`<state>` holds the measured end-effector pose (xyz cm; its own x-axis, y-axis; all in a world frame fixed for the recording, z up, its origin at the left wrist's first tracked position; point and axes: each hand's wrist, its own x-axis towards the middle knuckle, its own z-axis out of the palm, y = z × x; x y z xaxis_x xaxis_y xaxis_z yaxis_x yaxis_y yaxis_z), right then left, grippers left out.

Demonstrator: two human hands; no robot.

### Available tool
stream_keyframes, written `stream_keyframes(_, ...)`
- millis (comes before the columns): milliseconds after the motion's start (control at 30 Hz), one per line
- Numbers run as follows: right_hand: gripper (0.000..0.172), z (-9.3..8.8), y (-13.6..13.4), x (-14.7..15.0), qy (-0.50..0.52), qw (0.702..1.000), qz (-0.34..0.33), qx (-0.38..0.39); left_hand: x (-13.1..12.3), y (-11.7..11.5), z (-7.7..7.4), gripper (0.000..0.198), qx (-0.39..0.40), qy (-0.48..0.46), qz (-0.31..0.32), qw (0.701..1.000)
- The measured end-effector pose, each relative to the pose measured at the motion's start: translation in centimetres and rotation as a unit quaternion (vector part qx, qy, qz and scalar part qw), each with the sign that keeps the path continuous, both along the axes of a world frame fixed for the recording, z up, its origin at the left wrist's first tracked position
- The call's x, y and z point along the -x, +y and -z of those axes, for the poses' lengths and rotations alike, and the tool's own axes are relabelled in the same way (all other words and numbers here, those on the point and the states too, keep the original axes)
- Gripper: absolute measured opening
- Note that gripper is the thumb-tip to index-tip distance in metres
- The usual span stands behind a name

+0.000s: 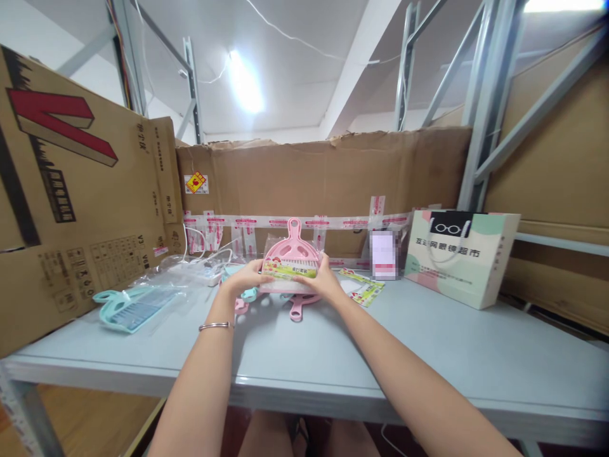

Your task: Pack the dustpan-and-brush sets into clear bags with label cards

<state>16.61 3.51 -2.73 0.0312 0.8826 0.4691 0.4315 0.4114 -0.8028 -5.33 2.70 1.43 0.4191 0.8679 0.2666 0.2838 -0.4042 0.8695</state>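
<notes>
Both my hands hold a pink dustpan and brush set (294,251) upright above the table, its handle pointing up. Clear plastic wraps it, and a green and yellow printed card (291,267) crosses its lower front. At the set's left edge my left hand (248,277) is closed on it, while my right hand (321,279) grips the right edge. Behind and below lie more pink pieces, one with a pink handle (295,310) toward me, and teal ones, including a teal handle (249,294); my hands and the set partly hide them.
On the left of the grey table (304,355) lies a teal dustpan and brush set (140,308) by clear plastic bags (200,270). Printed cards (364,289), an upright phone (384,255) and a paper bag (459,260) stand or lie rightward. Cardboard (304,178) walls the back.
</notes>
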Motion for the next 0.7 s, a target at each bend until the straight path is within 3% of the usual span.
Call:
stream_keyframes(267, 0.061, 0.0, 0.3, -1.0, 0.01, 0.998, -0.061, -0.018, -0.2, -1.1, -0.4, 0.032, 0.06, 0.0, -0.013, 0.998)
stream_keyframes(467, 0.04, -0.8, -0.4, -3.2, 0.018, 0.999, -0.037, -0.021, -0.9, -2.0, -0.9, 0.035, 0.098, 0.048, 0.013, 0.994)
stream_keyframes(567, 0.035, -2.1, -1.2, -7.2, 0.008, 0.999, 0.003, -0.034, -1.4, -2.2, -1.3, 0.037, 0.088, 0.017, 0.008, 0.996)
stream_keyframes(700, 0.039, -2.4, -3.7, -16.3, -0.06, 0.986, 0.154, -0.011, -1.5, -1.3, -1.6, 0.039, -0.016, -0.094, -0.119, 0.988)
